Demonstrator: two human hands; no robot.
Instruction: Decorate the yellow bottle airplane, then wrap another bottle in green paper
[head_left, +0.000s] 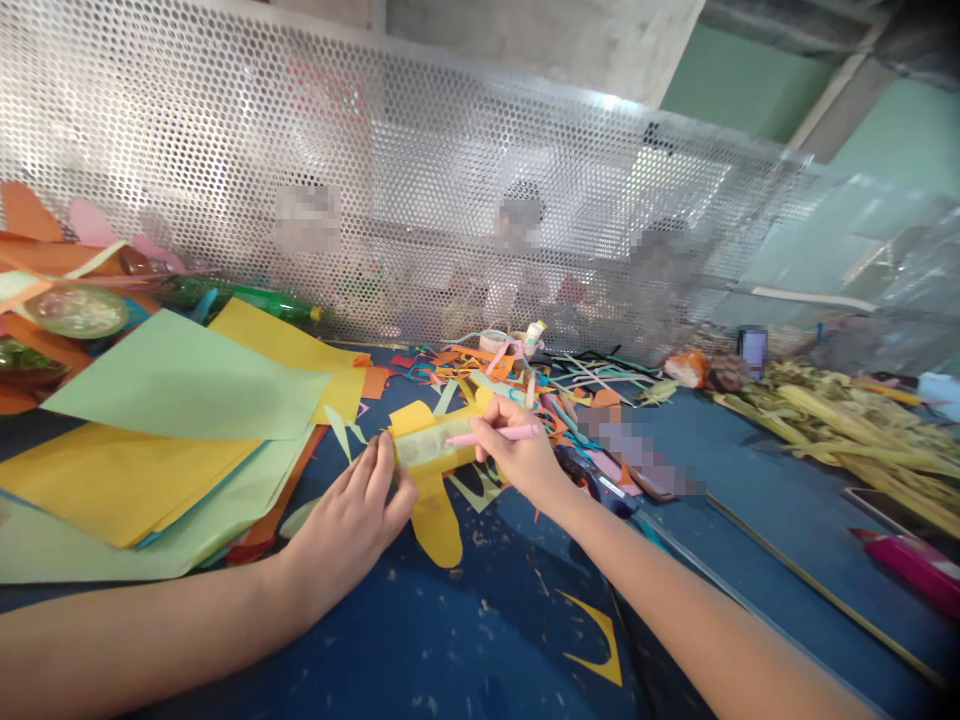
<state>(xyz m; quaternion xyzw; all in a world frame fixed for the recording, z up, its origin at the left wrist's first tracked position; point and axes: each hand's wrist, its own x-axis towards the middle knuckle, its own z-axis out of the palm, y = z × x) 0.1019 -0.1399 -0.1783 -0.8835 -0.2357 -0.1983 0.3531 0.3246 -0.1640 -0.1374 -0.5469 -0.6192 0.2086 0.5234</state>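
Centrally, a yellow paper cutout (433, 478) lay on the blue table (480, 620), a pale template strip (433, 443) across its top. At the cutout's left edge, the left hand (351, 525) pressed the strip down with flat, open fingers. At its right, the right hand (517, 455) gripped a pink pen (501, 435), tip on the strip (tracing seemingly underway, cutting not yet done). Left of the cutout sat stacked colored sheets (150, 440); behind it, paper scraps (525, 375).

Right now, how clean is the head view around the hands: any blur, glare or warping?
Head view: sharp at the left hand, right hand, thin pink pen and yellow paper cutout; edges bow and soften, fisheye-like; bright glare on the perforated metal screen; soft shadows on the blue table.
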